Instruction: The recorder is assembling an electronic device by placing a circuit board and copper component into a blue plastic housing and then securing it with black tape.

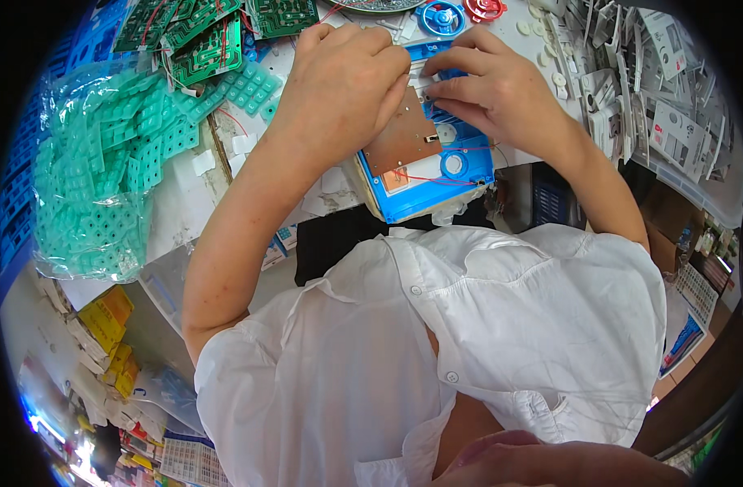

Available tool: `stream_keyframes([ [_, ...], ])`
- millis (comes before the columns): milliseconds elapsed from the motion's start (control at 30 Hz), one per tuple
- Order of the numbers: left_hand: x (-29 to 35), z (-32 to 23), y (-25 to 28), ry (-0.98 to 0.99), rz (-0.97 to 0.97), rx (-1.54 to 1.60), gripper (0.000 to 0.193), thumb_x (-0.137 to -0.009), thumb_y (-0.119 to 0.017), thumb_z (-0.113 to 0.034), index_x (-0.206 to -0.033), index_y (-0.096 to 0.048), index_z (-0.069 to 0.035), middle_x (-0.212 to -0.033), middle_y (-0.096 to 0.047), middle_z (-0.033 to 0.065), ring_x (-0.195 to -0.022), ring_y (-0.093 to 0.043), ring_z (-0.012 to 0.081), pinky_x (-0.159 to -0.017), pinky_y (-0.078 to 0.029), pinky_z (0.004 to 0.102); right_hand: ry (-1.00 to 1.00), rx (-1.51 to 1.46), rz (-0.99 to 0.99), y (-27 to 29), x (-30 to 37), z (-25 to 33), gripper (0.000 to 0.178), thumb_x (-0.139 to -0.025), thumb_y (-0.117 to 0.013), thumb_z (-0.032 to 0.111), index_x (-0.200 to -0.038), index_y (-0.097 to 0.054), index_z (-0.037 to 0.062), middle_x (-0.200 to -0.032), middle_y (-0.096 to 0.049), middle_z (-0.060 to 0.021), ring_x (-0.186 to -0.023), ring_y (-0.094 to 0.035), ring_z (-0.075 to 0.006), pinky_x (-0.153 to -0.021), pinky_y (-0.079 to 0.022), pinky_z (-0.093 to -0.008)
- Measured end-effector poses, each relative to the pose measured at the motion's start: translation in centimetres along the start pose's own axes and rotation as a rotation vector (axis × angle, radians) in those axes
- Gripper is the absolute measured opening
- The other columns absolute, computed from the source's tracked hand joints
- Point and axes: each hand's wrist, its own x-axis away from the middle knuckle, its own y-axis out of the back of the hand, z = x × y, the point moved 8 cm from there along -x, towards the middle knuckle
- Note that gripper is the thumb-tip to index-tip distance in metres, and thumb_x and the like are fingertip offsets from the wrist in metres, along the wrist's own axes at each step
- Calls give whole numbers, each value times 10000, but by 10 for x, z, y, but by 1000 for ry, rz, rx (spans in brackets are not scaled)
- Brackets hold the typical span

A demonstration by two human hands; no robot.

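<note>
"Board, where?"

"Over blue case, askew; red wire just below."

"Left hand?"

"Curled at board's upper edge; fingertips hidden, can't tell the grip."

"Right hand?"

"Fingers bent, slightly apart, over case's upper end; can't tell if they hold anything."

"Nearby?"

"Green keypads piled left, white parts right."

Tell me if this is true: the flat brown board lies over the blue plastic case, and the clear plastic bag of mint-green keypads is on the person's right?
No: the clear plastic bag of mint-green keypads is on the person's left, as the head view shows. The flat brown board does lie over the blue plastic case.
</note>
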Motion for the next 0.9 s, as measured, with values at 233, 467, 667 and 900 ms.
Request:
stream_keyframes([
  [233, 0, 0, 1, -11, -13, -37, 96, -884, -700, -184, -939, -702, -105, -975, -657, 52, -985, -630, 263, -971, -412, 464, -54, 127, -120, -2, 0, 11, 237, -682, -827, 60, -912, -776, 87, -1082, -730, -12, -978, -654, -262, -716, -589, -330],
  [467, 0, -1, 0, 2, -4, 1, 100, -895, -697, -142, -968, -670, -78, -1017, -662, 82, -1003, -619, 296, -985, -409, 460, -38, 209, -144, -4, 5, 16, 219, -646, -813, 69, -861, -768, 74, -1091, -722, -9, -990, -651, -246, -662, -583, -311],
  [667, 1, 0, 1, 5, 14, -7, 95, -888, -701, -134, -960, -671, -80, -1013, -664, 73, -977, -616, 287, -980, -413, 460, 129, 277, -36, -3, -8, 28, 203, -637, -789, 97, -838, -774, 77, -1105, -707, -5, -1002, -641, -246, -689, -585, -300],
  [900, 0, 0, -2, -14, -34, -31, 80, -859, -706, -188, -893, -698, -115, -922, -640, 33, -951, -629, 242, -941, -420, 465, -12, 56, -47, -2, -6, 7, 187, -670, -815, 104, -854, -779, 106, -1054, -704, 9, -1003, -634, -239, -734, -576, -309],
])
